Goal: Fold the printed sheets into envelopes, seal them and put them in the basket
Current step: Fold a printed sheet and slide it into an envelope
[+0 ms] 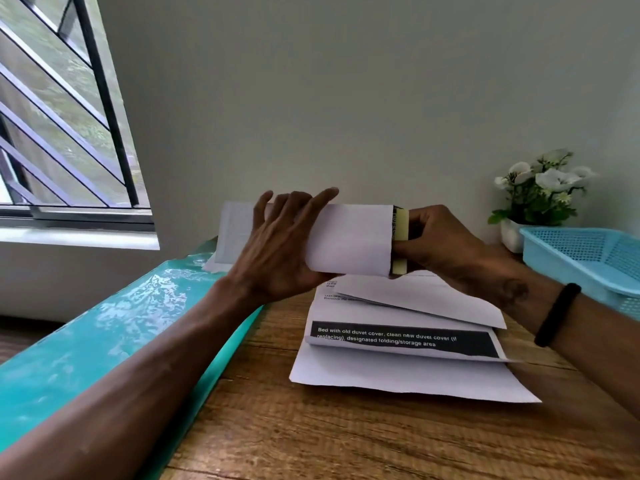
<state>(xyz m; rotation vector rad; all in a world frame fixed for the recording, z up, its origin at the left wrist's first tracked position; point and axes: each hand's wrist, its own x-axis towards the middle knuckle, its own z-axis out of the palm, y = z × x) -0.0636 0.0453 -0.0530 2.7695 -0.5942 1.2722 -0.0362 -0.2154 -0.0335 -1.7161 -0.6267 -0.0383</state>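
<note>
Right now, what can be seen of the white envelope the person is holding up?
The white envelope looks like plain, unprinted paper, held off the wooden table with its long side roughly level, in front of the wall. The left hand grips its left part, thumb beneath, fingers spread over the front. Its right end is open; a folded sheet with a yellowish face and a dark printed edge sticks out there, pinched by the right hand. More folded sheets lie below.
</note>
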